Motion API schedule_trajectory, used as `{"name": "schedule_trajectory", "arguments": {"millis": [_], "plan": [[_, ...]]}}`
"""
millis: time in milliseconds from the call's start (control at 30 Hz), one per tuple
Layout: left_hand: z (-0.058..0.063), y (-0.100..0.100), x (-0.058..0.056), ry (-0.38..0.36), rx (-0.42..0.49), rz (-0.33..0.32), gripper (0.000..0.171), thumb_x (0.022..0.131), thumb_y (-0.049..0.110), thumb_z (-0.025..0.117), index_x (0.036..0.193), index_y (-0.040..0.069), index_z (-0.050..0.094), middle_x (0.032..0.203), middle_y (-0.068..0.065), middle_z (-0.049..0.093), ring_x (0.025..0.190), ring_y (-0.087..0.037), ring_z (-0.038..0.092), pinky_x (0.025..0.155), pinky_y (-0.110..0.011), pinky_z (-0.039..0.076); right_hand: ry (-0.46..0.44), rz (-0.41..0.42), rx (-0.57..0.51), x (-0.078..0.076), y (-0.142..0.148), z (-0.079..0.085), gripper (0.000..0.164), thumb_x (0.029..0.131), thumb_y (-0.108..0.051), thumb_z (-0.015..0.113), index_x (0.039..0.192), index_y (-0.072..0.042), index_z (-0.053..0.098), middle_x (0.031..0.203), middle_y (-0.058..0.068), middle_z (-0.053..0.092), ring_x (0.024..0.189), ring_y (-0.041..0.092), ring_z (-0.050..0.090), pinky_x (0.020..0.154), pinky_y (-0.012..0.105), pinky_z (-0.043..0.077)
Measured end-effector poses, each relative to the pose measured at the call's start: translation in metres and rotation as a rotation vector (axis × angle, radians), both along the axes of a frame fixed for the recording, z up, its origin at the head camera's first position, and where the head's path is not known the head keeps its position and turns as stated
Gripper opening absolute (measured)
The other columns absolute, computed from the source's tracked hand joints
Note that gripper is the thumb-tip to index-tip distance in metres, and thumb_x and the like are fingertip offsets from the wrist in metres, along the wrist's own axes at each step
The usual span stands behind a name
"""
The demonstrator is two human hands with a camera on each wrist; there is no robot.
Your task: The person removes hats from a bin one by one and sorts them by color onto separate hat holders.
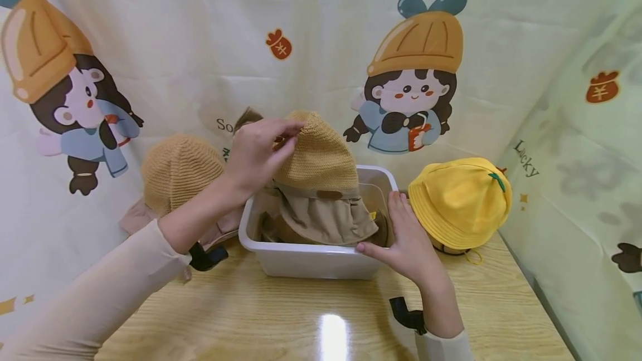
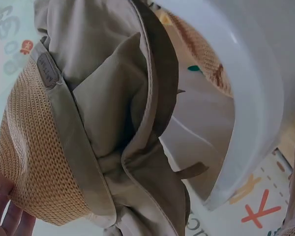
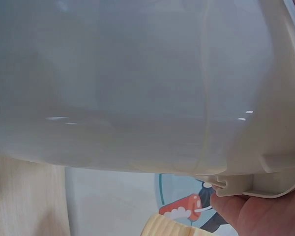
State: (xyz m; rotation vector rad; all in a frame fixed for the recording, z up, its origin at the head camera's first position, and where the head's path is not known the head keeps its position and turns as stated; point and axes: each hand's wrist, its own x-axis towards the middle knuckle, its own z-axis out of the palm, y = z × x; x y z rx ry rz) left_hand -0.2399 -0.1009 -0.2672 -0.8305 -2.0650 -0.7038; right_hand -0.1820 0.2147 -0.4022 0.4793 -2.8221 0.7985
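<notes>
A woven tan sun hat (image 1: 321,157) with a khaki cloth brim hangs tilted over a white plastic bin (image 1: 316,263). My left hand (image 1: 261,152) pinches the top of its crown. In the left wrist view the fingertips touch the woven crown (image 2: 44,152), and a small brown label sits on the cloth band. At the bin's front right corner, my right hand (image 1: 408,241) holds the rim, its thumb along the front edge. The right wrist view has the bin's outer wall (image 3: 137,88), with part of the hand (image 3: 265,214) under the rim. Other hats in the bin are partly hidden.
A ribbed tan knit hat (image 1: 178,174) stands left of the bin, partly behind my left forearm. To the right is a yellow bucket hat (image 1: 461,205) with a green leaf. All rest on a wooden table (image 1: 281,316) before a printed cloth backdrop (image 1: 200,32).
</notes>
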Motion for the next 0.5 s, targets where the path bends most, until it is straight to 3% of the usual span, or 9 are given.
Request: {"name": "schedule_trajectory", "arguments": {"millis": [200, 367, 500], "plan": [[0.013, -0.009, 0.003, -0.007, 0.054, -0.004, 0.018, 0.089, -0.002, 0.067, 0.106, 0.0, 0.074, 0.094, -0.01, 0.075, 0.08, -0.017, 0.07, 0.067, -0.031, 0.055, -0.006, 0.011, 0.028, 0.001, -0.001, 0.003, 0.124, 0.075, -0.071, 0.071, 0.16, -0.01, 0.005, 0.167, 0.012, 0.005, 0.155, 0.029, 0.001, 0.119, 0.057, 0.018], [0.02, -0.018, 0.006, -0.049, 0.105, -0.015, 0.021, 0.089, -0.005, 0.066, 0.109, -0.001, 0.073, 0.098, -0.012, 0.075, 0.084, -0.018, 0.071, 0.075, -0.028, 0.058, -0.006, 0.007, 0.038, 0.001, -0.001, 0.003, 0.124, 0.076, -0.071, 0.071, 0.16, -0.009, 0.005, 0.167, 0.013, 0.005, 0.155, 0.031, 0.002, 0.119, 0.058, 0.018], [0.023, -0.026, 0.008, -0.037, 0.108, -0.009, 0.02, 0.09, -0.004, 0.067, 0.108, 0.0, 0.075, 0.099, -0.011, 0.075, 0.086, -0.018, 0.07, 0.079, -0.028, 0.057, -0.005, 0.009, 0.034, 0.001, -0.001, 0.002, 0.123, 0.076, -0.07, 0.071, 0.16, -0.011, 0.004, 0.167, 0.012, 0.005, 0.155, 0.032, 0.003, 0.119, 0.058, 0.018]]}}
